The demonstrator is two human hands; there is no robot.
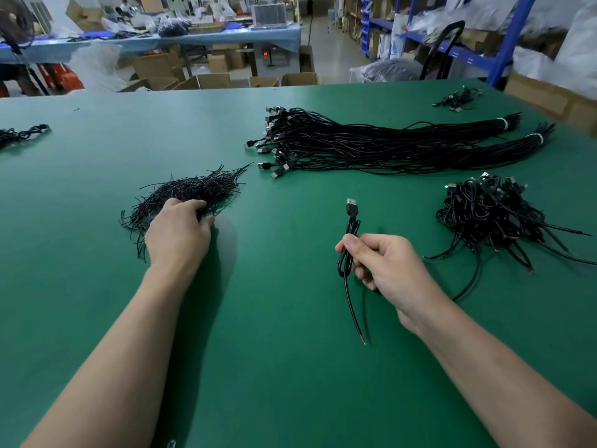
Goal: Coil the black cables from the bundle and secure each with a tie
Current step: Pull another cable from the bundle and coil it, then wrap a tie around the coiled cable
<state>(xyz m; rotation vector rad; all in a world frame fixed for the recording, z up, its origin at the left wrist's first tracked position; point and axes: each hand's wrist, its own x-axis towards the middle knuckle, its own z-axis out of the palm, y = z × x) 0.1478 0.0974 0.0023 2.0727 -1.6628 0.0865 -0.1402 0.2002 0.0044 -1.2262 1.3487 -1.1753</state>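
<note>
My right hand (384,266) grips a coiled black USB cable (350,227) above the green table; its plug points up and its bare tail hangs toward me. My left hand (179,229) rests on a loose pile of thin black wire ties (193,189), with its fingertips curled into the pile. Whether a tie is pinched is hidden by the fingers. Further back lie two long bundles of straight black cables (371,140), bound with white bands at their right ends. At the right sits a heap of coiled cables (484,211).
The green table (274,367) fills the view. A few cables lie at its far right corner (458,98) and more at its left edge (19,134). Beyond the table are cardboard boxes, a blue-covered bench and blue shelving.
</note>
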